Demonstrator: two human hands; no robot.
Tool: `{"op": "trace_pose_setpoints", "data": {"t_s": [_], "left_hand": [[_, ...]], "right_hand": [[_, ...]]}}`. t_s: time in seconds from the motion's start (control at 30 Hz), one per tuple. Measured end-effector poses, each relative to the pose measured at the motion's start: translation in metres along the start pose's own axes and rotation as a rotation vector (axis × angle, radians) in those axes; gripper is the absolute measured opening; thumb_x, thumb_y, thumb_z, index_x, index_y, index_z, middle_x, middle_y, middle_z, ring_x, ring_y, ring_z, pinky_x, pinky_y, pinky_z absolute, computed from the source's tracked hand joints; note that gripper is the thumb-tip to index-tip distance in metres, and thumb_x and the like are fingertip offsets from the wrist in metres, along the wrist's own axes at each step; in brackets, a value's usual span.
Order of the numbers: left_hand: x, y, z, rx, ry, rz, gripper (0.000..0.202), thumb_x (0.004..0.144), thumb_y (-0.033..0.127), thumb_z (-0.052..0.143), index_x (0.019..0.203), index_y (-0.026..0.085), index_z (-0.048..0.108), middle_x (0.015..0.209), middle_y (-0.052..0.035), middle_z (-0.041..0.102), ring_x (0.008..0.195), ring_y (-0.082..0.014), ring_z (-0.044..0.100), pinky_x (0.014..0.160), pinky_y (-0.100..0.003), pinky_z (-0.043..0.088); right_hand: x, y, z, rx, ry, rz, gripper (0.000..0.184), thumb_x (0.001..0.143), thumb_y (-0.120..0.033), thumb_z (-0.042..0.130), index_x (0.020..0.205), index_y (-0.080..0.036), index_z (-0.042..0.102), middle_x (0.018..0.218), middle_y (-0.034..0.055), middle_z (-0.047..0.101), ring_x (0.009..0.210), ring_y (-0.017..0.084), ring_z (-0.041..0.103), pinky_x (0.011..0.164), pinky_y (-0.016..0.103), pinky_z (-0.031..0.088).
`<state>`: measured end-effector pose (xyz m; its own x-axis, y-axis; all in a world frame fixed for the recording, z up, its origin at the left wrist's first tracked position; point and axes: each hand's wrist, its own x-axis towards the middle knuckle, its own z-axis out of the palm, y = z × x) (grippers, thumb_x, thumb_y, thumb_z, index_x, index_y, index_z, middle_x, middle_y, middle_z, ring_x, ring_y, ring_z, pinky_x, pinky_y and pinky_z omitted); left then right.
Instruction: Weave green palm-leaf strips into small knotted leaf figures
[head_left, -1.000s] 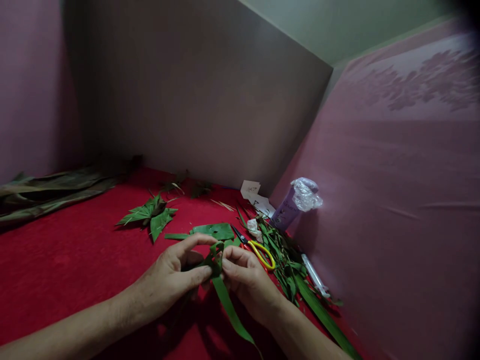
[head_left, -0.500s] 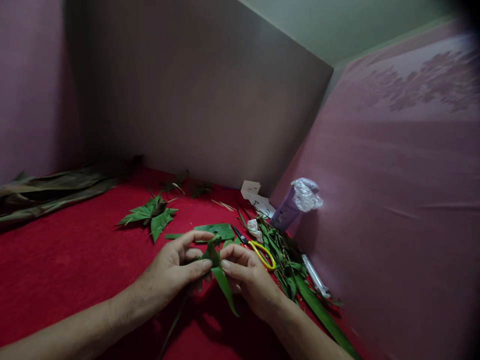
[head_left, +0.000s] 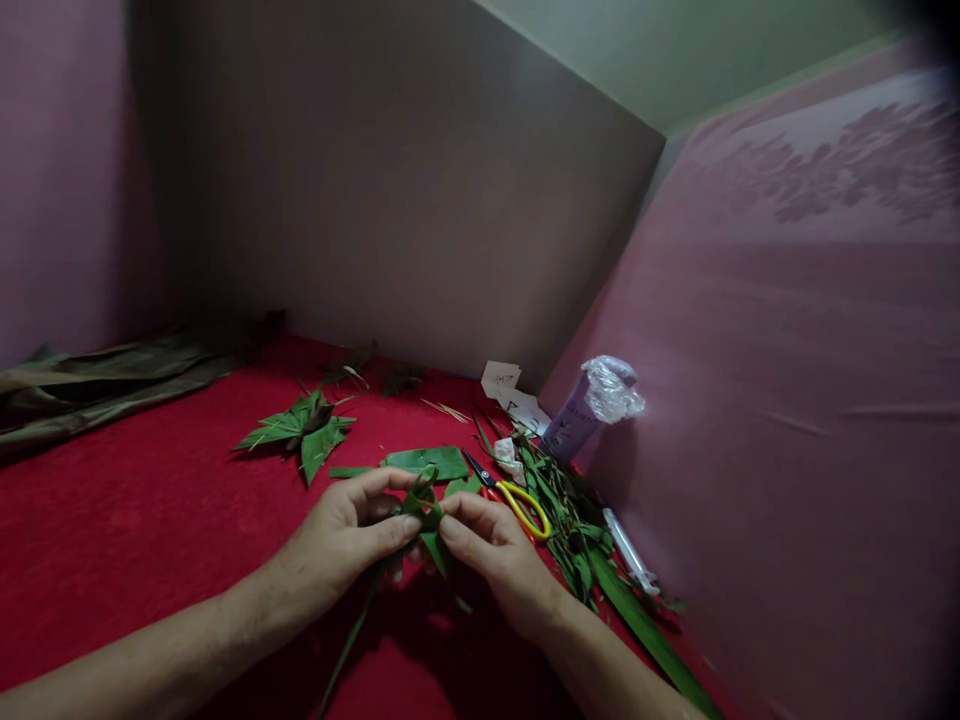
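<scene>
Over red cloth [head_left: 150, 560] | both hands [head_left: 334, 540] pinch folded leaf [head_left: 433, 543] | purple container [head_left: 564, 434]: lettering [head_left: 578, 412] illegible

Pink walls [head_left: 780, 330] flank a dim grey wall [head_left: 390, 180].

Leaf [head_left: 429, 519], one: green, folded, with a small loop standing at the top. Held off the surface, pinched between the fingertips of the left hand [head_left: 365, 525] and the right hand [head_left: 481, 538]. One tapering end hangs below, pointing down and slightly right. Strand [head_left: 346, 655], one: thin, dark green, slanting to lower left; its join is hidden.
</scene>
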<state>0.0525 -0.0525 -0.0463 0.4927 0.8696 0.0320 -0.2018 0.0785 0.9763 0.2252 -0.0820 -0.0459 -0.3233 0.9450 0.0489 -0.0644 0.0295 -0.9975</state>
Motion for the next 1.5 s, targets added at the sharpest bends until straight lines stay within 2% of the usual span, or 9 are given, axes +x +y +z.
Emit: {"op": "trace_pose_setpoints", "data": {"t_s": [0.27,0.47,0.63,0.77,0.9,1.0,1.1,1.4,1.5], "left_hand": [[0.002,-0.001,-0.003,0.026,-0.021,-0.028,0.038,0.072,0.029,0.066,0.105,0.016,0.052,0.060,0.0045,0.061,0.047,-0.0082,0.053,0.047,-0.020,0.040],[0.005,0.004,-0.004,-0.022,-0.005,-0.031,0.029,0.073,0.029,0.066,0.095,0.015,0.056,0.063,0.0028,0.063,0.048,-0.0078,0.055,0.049,-0.020,0.043],[0.003,0.006,-0.003,-0.026,0.061,-0.036,0.026,0.069,0.028,0.069,0.087,0.015,0.056,0.058,0.0040,0.062,0.045,-0.0079,0.056,0.046,-0.019,0.043],[0.002,0.007,-0.002,0.035,0.085,-0.078,0.025,0.068,0.030,0.069,0.079,0.016,0.053,0.057,0.0026,0.064,0.043,-0.0083,0.055,0.044,-0.020,0.042],[0.002,0.005,0.000,0.092,0.035,-0.094,0.025,0.069,0.033,0.068,0.075,0.015,0.052,0.058,0.0013,0.064,0.043,-0.0086,0.055,0.044,-0.021,0.042],[0.002,0.000,0.001,0.090,-0.006,-0.110,0.028,0.067,0.035,0.069,0.078,0.017,0.051,0.054,0.0037,0.061,0.043,-0.0100,0.056,0.044,-0.021,0.043],[0.003,-0.004,0.002,0.067,-0.048,-0.110,0.030,0.068,0.037,0.068,0.083,0.017,0.050,0.051,0.0053,0.060,0.043,-0.0111,0.057,0.045,-0.022,0.045],[0.002,0.003,0.004,0.084,0.029,-0.117,0.028,0.067,0.035,0.068,0.082,0.015,0.054,0.057,0.0005,0.065,0.043,-0.0108,0.057,0.044,-0.022,0.043],[0.002,0.003,0.003,0.102,0.000,-0.151,0.030,0.069,0.037,0.066,0.084,0.015,0.053,0.058,-0.0013,0.066,0.043,-0.0106,0.057,0.044,-0.022,0.044]], "right_hand": [[-0.003,-0.004,-0.001,-0.388,0.097,-0.091,0.031,0.088,-0.034,0.048,0.062,-0.016,0.051,0.054,-0.0050,0.040,0.049,0.007,0.033,0.046,0.019,0.026],[-0.001,-0.003,-0.009,-0.466,0.059,-0.075,0.030,0.086,-0.028,0.048,0.059,-0.015,0.051,0.052,-0.0043,0.043,0.048,0.007,0.036,0.045,0.019,0.027],[0.001,-0.011,-0.020,-0.467,-0.070,0.001,0.022,0.080,-0.017,0.049,0.060,-0.015,0.057,0.056,-0.0023,0.051,0.052,0.009,0.045,0.050,0.020,0.034],[0.001,-0.017,-0.027,-0.521,-0.090,-0.001,0.020,0.083,-0.024,0.050,0.073,-0.015,0.065,0.069,0.0011,0.060,0.065,0.012,0.053,0.062,0.024,0.041],[0.002,-0.010,-0.020,-0.353,-0.073,-0.083,0.031,0.084,-0.038,0.053,0.110,-0.022,0.057,0.095,0.0032,0.061,0.084,0.014,0.055,0.073,0.027,0.043],[0.004,-0.001,-0.013,-0.155,-0.030,-0.029,0.027,0.077,-0.042,0.062,0.086,-0.017,0.058,0.074,-0.0003,0.060,0.062,0.009,0.054,0.057,0.022,0.043],[0.006,0.001,-0.010,-0.064,-0.021,0.037,0.033,0.070,-0.043,0.069,0.073,-0.016,0.051,0.058,-0.0042,0.054,0.046,0.007,0.048,0.047,0.020,0.041],[0.006,0.000,-0.018,-0.114,-0.018,0.046,0.033,0.071,-0.044,0.067,0.070,-0.016,0.049,0.054,-0.0051,0.052,0.042,0.006,0.047,0.042,0.019,0.039],[0.006,0.001,-0.018,-0.145,0.004,0.044,0.032,0.071,-0.043,0.066,0.069,-0.016,0.049,0.056,-0.0043,0.053,0.043,0.006,0.047,0.043,0.019,0.040]]}}
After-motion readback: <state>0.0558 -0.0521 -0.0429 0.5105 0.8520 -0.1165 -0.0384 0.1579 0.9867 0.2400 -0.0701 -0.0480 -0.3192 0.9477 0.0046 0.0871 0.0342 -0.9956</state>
